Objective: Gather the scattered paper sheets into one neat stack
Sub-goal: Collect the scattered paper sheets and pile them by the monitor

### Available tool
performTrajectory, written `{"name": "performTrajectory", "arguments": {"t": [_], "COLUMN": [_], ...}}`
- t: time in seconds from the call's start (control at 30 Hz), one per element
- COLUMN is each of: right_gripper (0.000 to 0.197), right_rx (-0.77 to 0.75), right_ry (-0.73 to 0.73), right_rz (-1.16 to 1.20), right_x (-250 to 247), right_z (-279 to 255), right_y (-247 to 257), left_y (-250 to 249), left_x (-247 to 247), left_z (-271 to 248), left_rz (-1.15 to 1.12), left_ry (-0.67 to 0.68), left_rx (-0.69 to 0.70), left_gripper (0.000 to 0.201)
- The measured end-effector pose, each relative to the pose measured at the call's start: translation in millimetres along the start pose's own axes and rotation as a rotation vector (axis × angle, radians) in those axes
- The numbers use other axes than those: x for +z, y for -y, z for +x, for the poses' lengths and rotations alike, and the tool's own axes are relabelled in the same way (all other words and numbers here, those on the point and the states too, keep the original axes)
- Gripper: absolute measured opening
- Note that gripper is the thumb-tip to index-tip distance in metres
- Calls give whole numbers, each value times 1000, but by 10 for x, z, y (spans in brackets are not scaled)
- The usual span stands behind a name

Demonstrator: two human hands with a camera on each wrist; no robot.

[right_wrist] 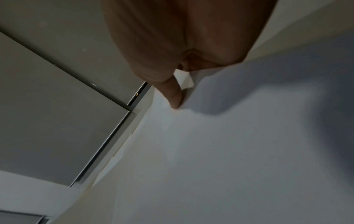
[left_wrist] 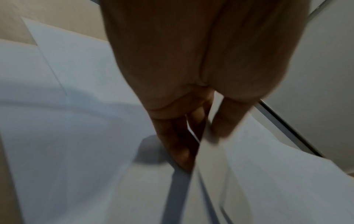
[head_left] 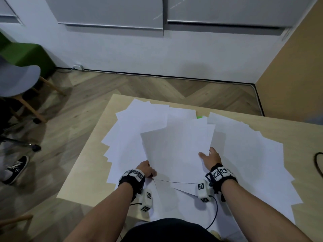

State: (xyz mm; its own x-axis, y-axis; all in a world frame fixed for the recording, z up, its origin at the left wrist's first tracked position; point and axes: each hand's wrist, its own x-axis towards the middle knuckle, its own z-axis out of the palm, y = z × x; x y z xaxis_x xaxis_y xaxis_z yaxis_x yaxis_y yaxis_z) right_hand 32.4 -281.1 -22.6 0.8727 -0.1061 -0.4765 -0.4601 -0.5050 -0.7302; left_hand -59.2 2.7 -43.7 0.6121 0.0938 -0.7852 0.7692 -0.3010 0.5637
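White paper sheets [head_left: 129,130] lie fanned and overlapping across the light wooden table [head_left: 83,172]. A bundle of sheets [head_left: 176,151] is raised and tilted in the middle, held by both hands. My left hand [head_left: 146,169] grips its lower left corner; in the left wrist view the thumb [left_wrist: 228,119] and fingers [left_wrist: 178,145] pinch the paper edge [left_wrist: 249,174]. My right hand [head_left: 209,157] holds the bundle's lower right edge with the thumb on top. In the right wrist view one finger [right_wrist: 174,97] presses on the paper [right_wrist: 229,151], and the other fingers are hidden.
More loose sheets [head_left: 248,154] cover the right half of the table and hang over its near edge. A small green object [head_left: 199,117] peeks out at the far side. A black cable [head_left: 317,163] lies at the right edge. A grey chair [head_left: 15,79] and someone's shoe [head_left: 15,169] are on the left.
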Motion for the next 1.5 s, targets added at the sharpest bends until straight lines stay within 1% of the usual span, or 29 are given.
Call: {"name": "performTrajectory", "arguments": {"t": [0.07,0.13,0.17,0.23,0.27,0.33,0.37,0.4,0.43,0.5,0.53,0.57,0.6,0.67,0.73,0.77,0.83,0.9,0.93,0.97,1.0,1.1,1.13,1.2,1.23,1.33,1.37,1.43,1.5], "right_gripper": [45,54,52,37,32,29,29,31,35,44,51,58,63,69,77,82,91,97,98,98,97,92,86,67,61,53,49,46,51], "right_rx": [29,50,51,37,29,9,13,11,17,5,-3,-3,-9,5,37,66,111,134,129,123,105,17,-28,-109,-158,-391,-462,-564,-579], "right_ry": [16,61,97,172,196,218,222,235,253,286,303,322,328,313,235,200,152,179,223,281,320,317,325,350,313,14,-62,-140,-165], "right_rz": [-27,-60,-82,-74,-55,-10,-8,-21,-54,-116,-130,-135,-130,-114,-87,-40,201,421,448,467,496,654,686,700,705,703,664,612,635], "right_x": [-48,-98,-124,-154,-151,-108,-68,-17,44,181,247,311,368,448,450,416,300,134,51,-16,-64,-185,-223,-299,-325,-434,-464,-482,-465], "right_z": [7,55,87,85,76,32,8,-18,-40,-89,-120,-140,-147,-152,-136,-133,-124,-116,-96,-88,-85,-119,-139,-179,-201,-291,-320,-364,-386], "right_y": [10,-21,-43,-42,-33,21,46,64,72,102,137,171,196,228,208,206,241,366,428,506,601,900,995,1136,1187,1331,1365,1394,1351], "left_y": [-66,-124,-152,-180,-175,-177,-148,-135,-111,-89,-125,-164,-195,-224,-316,-390,-552,-758,-885,-1006,-1103,-1377,-1464,-1610,-1667,-1758,-1764,-1754,-1723], "left_x": [-1,-11,-23,-39,-33,1,28,53,78,123,155,190,216,231,204,164,44,-111,-186,-265,-321,-417,-436,-474,-495,-562,-568,-545,-489], "left_z": [-89,-117,-114,-108,-104,-106,-87,-93,-74,-26,-73,-129,-189,-217,-256,-296,-378,-456,-515,-570,-618,-747,-781,-811,-819,-805,-822,-837,-832], "left_rz": [-129,-209,-184,-151,-128,-125,-130,-167,-193,-244,-235,-232,-259,-285,-343,-405,-474,-449,-388,-334,-323,-339,-342,-340,-359,-466,-510,-606,-653], "left_ry": [-61,-174,-225,-280,-276,-268,-281,-298,-307,-272,-272,-293,-309,-350,-337,-289,-204,-129,-102,-80,-61,-49,-47,-52,-81,-215,-233,-230,-218], "left_rx": [14,3,-9,-32,-39,-53,-56,-63,-87,-97,-83,-74,-57,19,101,159,286,409,467,524,548,617,639,686,708,752,762,779,767], "left_gripper": [17,15,18,23,20,8,9,20,36,76,84,85,80,65,56,49,38,31,27,26,25,26,27,27,27,30,30,30,36]}}
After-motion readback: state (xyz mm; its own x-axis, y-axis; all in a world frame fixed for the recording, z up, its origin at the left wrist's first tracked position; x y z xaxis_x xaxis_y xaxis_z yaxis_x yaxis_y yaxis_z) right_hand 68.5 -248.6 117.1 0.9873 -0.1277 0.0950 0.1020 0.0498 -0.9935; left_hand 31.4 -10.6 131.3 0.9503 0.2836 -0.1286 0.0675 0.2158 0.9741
